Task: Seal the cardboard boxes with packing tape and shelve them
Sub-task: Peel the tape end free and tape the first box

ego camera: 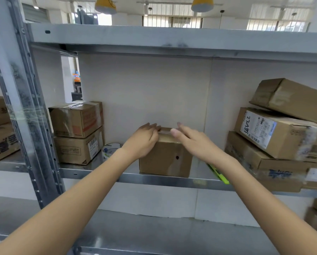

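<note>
A small taped cardboard box (166, 159) stands on the middle metal shelf (154, 178), near its front edge. My left hand (144, 138) lies over the box's top left corner with fingers curved onto the top. My right hand (189, 137) hovers at the top right of the box, fingers straight and slightly blurred; whether it touches the box I cannot tell. A roll of packing tape (110, 150) sits on the shelf just left of the box, partly hidden by my left forearm.
Two stacked boxes (77, 131) stand at the shelf's left. A leaning pile of bigger boxes (279, 140) fills the right. A green object (218, 173) lies at the shelf edge right of the small box. A steel upright (25, 107) runs down the left.
</note>
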Demonstrator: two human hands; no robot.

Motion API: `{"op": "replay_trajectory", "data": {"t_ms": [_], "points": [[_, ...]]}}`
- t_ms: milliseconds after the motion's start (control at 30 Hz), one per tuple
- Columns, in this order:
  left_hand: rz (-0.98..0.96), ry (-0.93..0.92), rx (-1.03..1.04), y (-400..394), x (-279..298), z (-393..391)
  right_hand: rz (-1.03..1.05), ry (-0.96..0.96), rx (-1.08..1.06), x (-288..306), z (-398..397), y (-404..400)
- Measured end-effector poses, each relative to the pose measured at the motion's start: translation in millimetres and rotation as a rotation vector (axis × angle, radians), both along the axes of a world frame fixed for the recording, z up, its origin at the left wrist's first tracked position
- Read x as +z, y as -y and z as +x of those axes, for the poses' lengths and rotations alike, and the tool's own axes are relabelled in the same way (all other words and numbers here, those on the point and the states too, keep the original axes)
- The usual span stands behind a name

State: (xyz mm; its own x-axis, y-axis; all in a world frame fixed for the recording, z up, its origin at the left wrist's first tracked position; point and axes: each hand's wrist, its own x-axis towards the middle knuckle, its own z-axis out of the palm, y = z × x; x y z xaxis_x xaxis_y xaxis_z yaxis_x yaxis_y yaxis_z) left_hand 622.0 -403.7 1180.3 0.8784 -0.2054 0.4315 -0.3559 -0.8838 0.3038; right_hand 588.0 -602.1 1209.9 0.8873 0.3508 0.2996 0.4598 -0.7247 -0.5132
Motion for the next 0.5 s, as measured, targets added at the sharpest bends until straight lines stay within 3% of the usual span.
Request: {"op": "replay_trajectory", "data": {"t_ms": [67, 133, 200, 267, 300, 500], "points": [[-0.046, 0.083, -0.039, -2, -8, -12, 0.277, -0.012, -0.096, -7, 7, 13], [-0.195, 0.129, -0.073, -3, -19, -24, 0.411, -0.184, -0.088, -23, 9, 20], [-0.557, 0.117, -0.077, 0, -23, -37, 0.546, -0.288, 0.013, -41, 13, 20], [-0.968, 0.054, -0.051, 5, -17, -45, 0.61, -0.2, 0.052, -51, 16, 21], [-1.074, 0.038, -0.03, 5, -14, -45, 0.63, -0.152, 0.064, -54, 16, 22], [-1.071, -0.002, 0.0, 2, -25, -39, 0.705, -0.002, 0.142, -96, 7, 18]]}}
